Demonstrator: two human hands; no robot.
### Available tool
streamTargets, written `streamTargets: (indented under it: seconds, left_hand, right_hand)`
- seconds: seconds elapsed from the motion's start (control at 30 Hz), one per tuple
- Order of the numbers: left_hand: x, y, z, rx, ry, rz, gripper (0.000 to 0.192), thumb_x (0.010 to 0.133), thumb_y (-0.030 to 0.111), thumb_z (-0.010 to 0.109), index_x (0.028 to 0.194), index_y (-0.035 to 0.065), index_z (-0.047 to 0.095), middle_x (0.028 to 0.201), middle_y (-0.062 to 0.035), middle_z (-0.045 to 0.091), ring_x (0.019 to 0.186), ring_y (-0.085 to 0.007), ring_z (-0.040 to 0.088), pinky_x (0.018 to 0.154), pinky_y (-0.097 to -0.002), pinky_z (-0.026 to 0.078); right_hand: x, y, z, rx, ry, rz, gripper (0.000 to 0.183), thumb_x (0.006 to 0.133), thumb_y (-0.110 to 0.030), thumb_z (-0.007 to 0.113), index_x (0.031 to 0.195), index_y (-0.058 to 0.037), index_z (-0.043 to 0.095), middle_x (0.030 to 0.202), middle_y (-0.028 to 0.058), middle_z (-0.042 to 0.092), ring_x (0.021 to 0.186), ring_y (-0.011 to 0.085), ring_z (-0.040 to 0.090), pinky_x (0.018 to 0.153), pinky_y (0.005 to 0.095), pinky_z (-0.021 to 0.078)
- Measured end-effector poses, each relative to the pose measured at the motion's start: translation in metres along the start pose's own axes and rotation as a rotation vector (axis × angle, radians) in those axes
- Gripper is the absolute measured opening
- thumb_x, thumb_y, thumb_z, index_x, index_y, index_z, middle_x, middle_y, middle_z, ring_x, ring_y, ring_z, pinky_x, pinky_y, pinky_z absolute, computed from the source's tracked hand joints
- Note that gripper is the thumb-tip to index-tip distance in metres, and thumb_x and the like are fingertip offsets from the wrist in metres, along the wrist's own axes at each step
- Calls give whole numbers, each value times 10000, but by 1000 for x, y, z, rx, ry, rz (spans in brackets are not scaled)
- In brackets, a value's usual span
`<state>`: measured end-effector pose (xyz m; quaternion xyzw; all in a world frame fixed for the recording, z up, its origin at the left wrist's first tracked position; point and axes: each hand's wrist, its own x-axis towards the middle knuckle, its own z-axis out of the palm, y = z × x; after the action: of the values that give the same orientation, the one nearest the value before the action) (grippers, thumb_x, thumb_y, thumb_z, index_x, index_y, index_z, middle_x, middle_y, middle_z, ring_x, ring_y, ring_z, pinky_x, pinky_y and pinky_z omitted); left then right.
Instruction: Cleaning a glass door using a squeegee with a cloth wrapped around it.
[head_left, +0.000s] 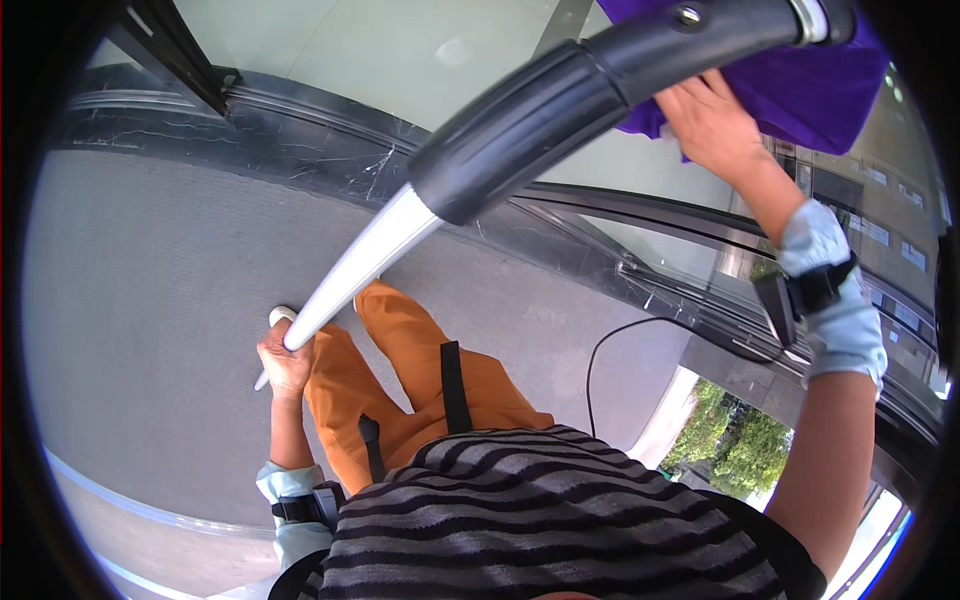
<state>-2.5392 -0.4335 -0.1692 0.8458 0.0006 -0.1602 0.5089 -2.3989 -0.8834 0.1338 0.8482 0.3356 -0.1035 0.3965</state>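
My left hand (286, 366) is wrapped around a pale metal pole (364, 266), low down beside my leg. The pole slants up to the right into a thick black plastic sleeve (517, 135), which comes close to the camera and bends at its upper end. Behind that bend, my right hand (712, 135) lies stretched along a purple cloth (817, 94), pressing it against a glass pane (442, 56). The black sleeve hides my right fingertips and part of the cloth. The far end of the pole at upper right is cut off.
A dark marble ledge (315, 157) with metal rails runs along the foot of the glass. A black frame post (172, 56) stands at upper left. Grey paving (150, 247) lies under my feet. A thin black cable (592, 360) loops near my right side. Green shrubs (750, 450) show at lower right.
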Motion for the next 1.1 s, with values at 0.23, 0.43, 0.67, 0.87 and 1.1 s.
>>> streamTargets:
  seconds: [0.23, 0.43, 0.67, 0.87, 1.1]
  left_hand:
    - [1, -25, -8, 96, 28, -32, 163, 745, 132, 623, 726, -12, 548, 547, -72, 495, 548, -79, 414, 513, -279, 404]
    - [3, -24, 3, 34, 50, -17, 165, 749, 133, 620, 726, -10, 542, 528, -55, 434, 528, -89, 361, 479, -283, 367]
    - [1, -18, 0, 40, 71, 52, 154, 739, 120, 627, 703, 7, 530, 527, -34, 434, 543, -84, 363, 490, -266, 367]
    - [0, -36, -8, 50, 12, -50, 141, 735, 110, 637, 725, 2, 548, 562, -26, 476, 565, -74, 389, 518, -262, 382]
    - [7, -18, 1, 0, 77, 5, 206, 710, 93, 610, 636, 20, 433, 532, -35, 386, 550, -81, 327, 491, -254, 334]
  right_hand:
    - [-23, -4, 1, 35, 14, 144, 646, 743, -50, 475, 1335, -30, 217, 1332, 79, 343, 1271, 140, 244, 920, 337, 353]
    - [9, -26, 4, -162, 44, 109, 511, 747, -53, 454, 1252, -52, 372, 1228, 82, 465, 1079, 170, 478, 811, 337, 402]
    - [-19, -16, -23, -24, 28, 286, 480, 721, -29, 471, 1200, -55, 439, 1158, 41, 518, 1050, 176, 507, 709, 303, 483]
    - [-11, -16, -23, -43, 130, 180, 489, 711, -32, 468, 1198, -59, 432, 1172, 25, 516, 1021, 142, 521, 678, 325, 492]
    - [-4, -17, 2, -352, -68, 81, 447, 710, -16, 470, 1157, -45, 470, 1132, 38, 537, 999, 215, 537, 611, 281, 481]
